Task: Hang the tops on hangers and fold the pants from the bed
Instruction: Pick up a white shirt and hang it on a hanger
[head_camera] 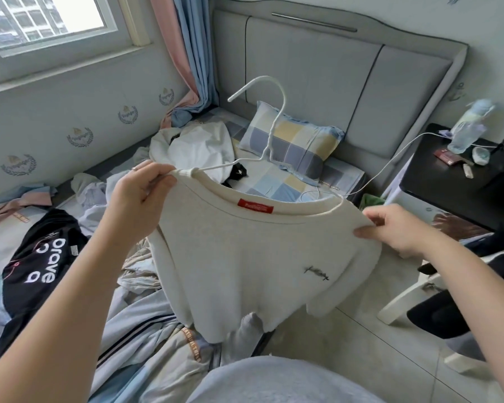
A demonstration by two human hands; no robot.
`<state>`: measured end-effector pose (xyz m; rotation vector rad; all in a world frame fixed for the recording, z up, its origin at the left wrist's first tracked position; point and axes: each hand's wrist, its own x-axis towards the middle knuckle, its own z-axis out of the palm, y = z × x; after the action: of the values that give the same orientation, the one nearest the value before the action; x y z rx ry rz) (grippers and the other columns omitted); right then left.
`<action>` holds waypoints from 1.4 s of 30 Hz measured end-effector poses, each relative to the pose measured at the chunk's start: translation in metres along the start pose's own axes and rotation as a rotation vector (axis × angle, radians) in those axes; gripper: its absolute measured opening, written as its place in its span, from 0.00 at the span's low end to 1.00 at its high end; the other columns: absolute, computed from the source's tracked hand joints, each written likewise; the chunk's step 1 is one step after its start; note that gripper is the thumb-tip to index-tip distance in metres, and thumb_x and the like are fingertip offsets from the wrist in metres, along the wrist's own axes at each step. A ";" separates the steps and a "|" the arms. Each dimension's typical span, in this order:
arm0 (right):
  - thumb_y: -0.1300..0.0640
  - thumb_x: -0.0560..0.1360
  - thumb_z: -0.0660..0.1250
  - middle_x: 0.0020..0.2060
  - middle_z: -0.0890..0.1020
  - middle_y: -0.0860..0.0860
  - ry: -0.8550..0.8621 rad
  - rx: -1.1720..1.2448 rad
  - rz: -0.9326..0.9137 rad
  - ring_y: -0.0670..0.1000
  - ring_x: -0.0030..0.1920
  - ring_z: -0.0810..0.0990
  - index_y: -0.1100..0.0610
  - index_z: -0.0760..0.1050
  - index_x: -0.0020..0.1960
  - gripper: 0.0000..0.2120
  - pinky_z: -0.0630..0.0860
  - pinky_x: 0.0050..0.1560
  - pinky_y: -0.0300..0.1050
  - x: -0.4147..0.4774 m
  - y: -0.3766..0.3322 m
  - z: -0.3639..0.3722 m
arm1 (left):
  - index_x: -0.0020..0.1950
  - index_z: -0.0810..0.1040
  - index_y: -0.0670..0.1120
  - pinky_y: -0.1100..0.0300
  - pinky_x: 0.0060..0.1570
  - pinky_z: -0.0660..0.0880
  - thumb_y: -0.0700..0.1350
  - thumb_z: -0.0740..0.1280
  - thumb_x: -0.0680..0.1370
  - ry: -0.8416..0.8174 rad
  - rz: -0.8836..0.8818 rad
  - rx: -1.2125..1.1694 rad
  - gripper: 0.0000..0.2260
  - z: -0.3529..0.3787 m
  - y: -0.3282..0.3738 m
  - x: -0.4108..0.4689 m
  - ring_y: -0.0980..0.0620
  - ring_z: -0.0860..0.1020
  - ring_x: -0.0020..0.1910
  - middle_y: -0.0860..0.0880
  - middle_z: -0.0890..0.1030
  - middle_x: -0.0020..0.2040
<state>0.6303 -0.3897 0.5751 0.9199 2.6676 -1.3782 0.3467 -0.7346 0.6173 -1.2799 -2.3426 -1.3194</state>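
Observation:
A cream top (245,263) with a red neck label hangs in the air over the bed's edge. A white wire hanger (269,132) sits inside its neck opening, hook pointing up. My left hand (141,193) pinches the top's left shoulder together with the hanger's arm. My right hand (399,228) grips the fabric at the right shoulder. On the bed lie a black top with white lettering (38,257), a white garment (198,144) near the pillow, and light blue striped pants (146,338) close to me.
A checked pillow (291,141) leans at the grey headboard (317,71). A black nightstand (460,181) on the right holds a bottle (466,129) and small items, with a white cable running to the bed. A white chair (413,292) with dark clothes stands on the tiled floor.

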 end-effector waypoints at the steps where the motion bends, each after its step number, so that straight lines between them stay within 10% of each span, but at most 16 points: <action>1: 0.57 0.71 0.76 0.36 0.84 0.55 0.113 0.012 -0.028 0.48 0.38 0.80 0.60 0.81 0.43 0.07 0.79 0.45 0.47 0.001 -0.005 0.000 | 0.52 0.79 0.48 0.71 0.46 0.68 0.37 0.65 0.81 -0.026 -0.001 0.013 0.07 -0.001 -0.003 -0.003 0.61 0.73 0.44 0.52 0.77 0.44; 5: 0.60 0.74 0.75 0.32 0.80 0.50 0.401 0.088 -0.218 0.42 0.32 0.73 0.53 0.78 0.41 0.07 0.71 0.37 0.39 -0.006 -0.037 0.009 | 0.54 0.82 0.41 0.56 0.49 0.73 0.37 0.66 0.81 -0.058 -0.047 0.077 0.06 -0.001 -0.013 -0.014 0.43 0.77 0.48 0.45 0.80 0.48; 10: 0.47 0.72 0.71 0.55 0.80 0.47 0.341 0.074 -0.456 0.45 0.58 0.78 0.49 0.74 0.43 0.09 0.73 0.61 0.41 -0.038 -0.064 0.014 | 0.50 0.79 0.50 0.62 0.47 0.70 0.41 0.64 0.80 0.094 -0.171 -0.111 0.05 -0.004 -0.007 -0.024 0.51 0.75 0.46 0.45 0.80 0.46; 16: 0.48 0.71 0.72 0.43 0.82 0.58 0.294 0.253 -0.389 0.63 0.42 0.78 0.43 0.71 0.54 0.15 0.75 0.45 0.52 -0.064 -0.065 0.016 | 0.47 0.79 0.48 0.57 0.43 0.67 0.43 0.65 0.79 0.071 -0.206 -0.466 0.04 0.002 0.008 -0.025 0.51 0.72 0.43 0.44 0.77 0.43; 21: 0.56 0.77 0.68 0.43 0.83 0.33 0.448 0.041 -0.383 0.36 0.44 0.80 0.42 0.79 0.48 0.08 0.71 0.46 0.26 -0.087 -0.057 0.011 | 0.47 0.79 0.46 0.66 0.40 0.68 0.38 0.65 0.80 -0.023 -0.187 -0.521 0.05 0.026 0.021 -0.015 0.58 0.72 0.39 0.57 0.78 0.39; 31: 0.49 0.75 0.67 0.33 0.76 0.58 0.599 -0.015 -0.159 0.50 0.30 0.70 0.48 0.80 0.47 0.05 0.67 0.34 0.38 -0.180 -0.012 -0.004 | 0.42 0.80 0.63 0.68 0.39 0.68 0.44 0.65 0.79 -0.333 -0.021 -0.556 0.13 0.112 0.091 0.010 0.63 0.72 0.36 0.61 0.78 0.35; 35: 0.46 0.79 0.64 0.29 0.73 0.56 0.638 0.006 -0.094 0.57 0.30 0.68 0.47 0.80 0.48 0.09 0.65 0.32 0.46 -0.229 0.013 -0.009 | 0.47 0.79 0.55 0.60 0.42 0.70 0.51 0.65 0.79 -0.493 0.084 -0.531 0.05 0.155 0.125 0.010 0.57 0.73 0.38 0.56 0.78 0.37; 42: 0.50 0.80 0.61 0.27 0.66 0.48 0.778 0.014 0.044 0.44 0.29 0.63 0.52 0.75 0.41 0.11 0.63 0.31 0.39 -0.345 0.065 -0.023 | 0.49 0.75 0.59 0.76 0.44 0.67 0.40 0.62 0.83 -0.739 0.366 -0.398 0.13 0.234 0.230 -0.014 0.68 0.74 0.45 0.59 0.79 0.45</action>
<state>0.9545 -0.5153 0.6293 1.8155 3.0929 -1.1970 0.5848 -0.5089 0.6137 -2.5390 -2.0866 -1.3840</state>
